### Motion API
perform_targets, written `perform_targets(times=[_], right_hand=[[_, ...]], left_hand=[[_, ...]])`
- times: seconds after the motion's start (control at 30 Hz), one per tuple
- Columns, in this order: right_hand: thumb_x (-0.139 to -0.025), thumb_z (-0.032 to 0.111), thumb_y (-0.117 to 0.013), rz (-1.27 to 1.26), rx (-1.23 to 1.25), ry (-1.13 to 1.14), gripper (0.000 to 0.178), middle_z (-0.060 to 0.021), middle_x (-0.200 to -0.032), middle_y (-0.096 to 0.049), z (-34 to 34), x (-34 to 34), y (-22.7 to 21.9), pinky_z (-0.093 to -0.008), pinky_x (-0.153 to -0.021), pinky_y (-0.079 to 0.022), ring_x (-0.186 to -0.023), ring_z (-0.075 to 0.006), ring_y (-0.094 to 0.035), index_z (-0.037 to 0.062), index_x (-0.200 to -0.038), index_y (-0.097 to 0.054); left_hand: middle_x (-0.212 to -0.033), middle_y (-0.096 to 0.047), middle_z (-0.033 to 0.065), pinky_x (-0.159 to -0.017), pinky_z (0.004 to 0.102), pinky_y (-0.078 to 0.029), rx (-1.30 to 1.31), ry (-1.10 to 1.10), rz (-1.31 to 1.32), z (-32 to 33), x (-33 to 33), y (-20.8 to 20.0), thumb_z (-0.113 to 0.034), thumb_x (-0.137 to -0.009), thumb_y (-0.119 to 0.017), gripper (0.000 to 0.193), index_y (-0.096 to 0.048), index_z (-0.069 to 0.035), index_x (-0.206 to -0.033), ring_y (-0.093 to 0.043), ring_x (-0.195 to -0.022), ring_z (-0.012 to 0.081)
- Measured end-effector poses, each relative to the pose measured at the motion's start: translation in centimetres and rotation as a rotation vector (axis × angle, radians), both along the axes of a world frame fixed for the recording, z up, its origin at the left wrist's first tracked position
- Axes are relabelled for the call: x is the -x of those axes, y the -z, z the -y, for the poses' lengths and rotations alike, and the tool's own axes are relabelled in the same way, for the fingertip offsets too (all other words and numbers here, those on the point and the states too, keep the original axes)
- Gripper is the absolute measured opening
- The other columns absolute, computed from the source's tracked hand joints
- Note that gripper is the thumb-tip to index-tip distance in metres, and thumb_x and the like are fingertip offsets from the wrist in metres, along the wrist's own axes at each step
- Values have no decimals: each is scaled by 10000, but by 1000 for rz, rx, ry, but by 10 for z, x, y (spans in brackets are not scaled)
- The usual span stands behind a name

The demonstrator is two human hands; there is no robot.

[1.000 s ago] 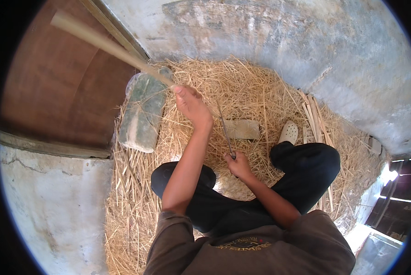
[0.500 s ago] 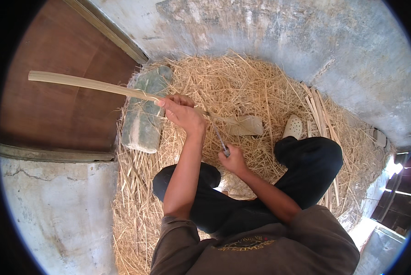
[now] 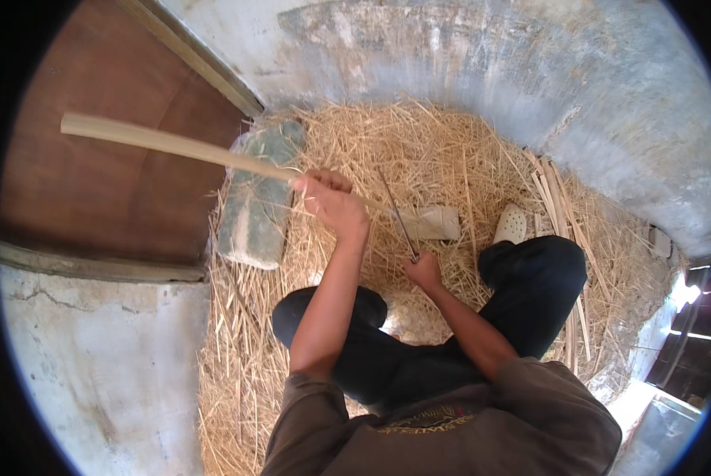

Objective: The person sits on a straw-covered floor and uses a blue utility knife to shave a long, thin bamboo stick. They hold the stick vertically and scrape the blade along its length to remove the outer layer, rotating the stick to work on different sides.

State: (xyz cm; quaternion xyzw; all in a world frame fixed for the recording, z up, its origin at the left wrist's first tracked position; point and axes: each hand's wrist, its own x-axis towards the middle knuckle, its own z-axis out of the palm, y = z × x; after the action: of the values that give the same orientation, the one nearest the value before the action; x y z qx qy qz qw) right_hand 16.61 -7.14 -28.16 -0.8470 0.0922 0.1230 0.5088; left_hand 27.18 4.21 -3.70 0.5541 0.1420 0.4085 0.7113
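Observation:
My left hand [image 3: 336, 205] is closed around a long pale bamboo strip [image 3: 173, 147]. The wide end of the strip reaches out to the left, and its other end slants down to the right past my fingers toward a small block on the ground. A curled shaving clings to it beside my thumb. In my right hand [image 3: 424, 273], nearer to me, is a knife [image 3: 400, 216] gripped by its handle. Its thin blade points up and away, crossing the strip's right part in view; whether the two touch I cannot tell.
Straw-like shavings [image 3: 403, 143] cover the ground. A stone slab [image 3: 254, 198] lies at left, and a pale block [image 3: 438, 223] sits ahead. Split strips [image 3: 560, 202] are piled at right beside my shoe [image 3: 511, 224]. Walls [image 3: 482, 55] and a brown panel [image 3: 117, 182] enclose the spot.
My right hand and the knife have moved to the right, and the blade now reaches farther up. My left hand and the strip sit slightly farther right in the picture.

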Motion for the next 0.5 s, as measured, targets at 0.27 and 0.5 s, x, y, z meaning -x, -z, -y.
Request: perform_targets(times=[0.27, 0.5], right_hand=[[-728, 194, -699, 110, 31, 16, 244, -148, -594, -598, -6, 20, 63, -366, -534, -460, -526, -216, -581, -31, -779, -620], [-716, 154, -688, 183, -82, 27, 198, -103, -579, -584, -11, 13, 21, -359, -518, -442, -508, -166, -520, -23, -727, -600]], left_hand=[[-594, -315, -17, -449, 249, -259, 16, 31, -33, 3, 6, 5, -625, -969, -289, 583, -327, -109, -702, -302, -505, 90], [-627, -299, -29, -501, 253, -290, 120, 66, 21, 8, -4, -4, -583, -984, -330, 534, -357, -117, -724, -310, -553, 85]])
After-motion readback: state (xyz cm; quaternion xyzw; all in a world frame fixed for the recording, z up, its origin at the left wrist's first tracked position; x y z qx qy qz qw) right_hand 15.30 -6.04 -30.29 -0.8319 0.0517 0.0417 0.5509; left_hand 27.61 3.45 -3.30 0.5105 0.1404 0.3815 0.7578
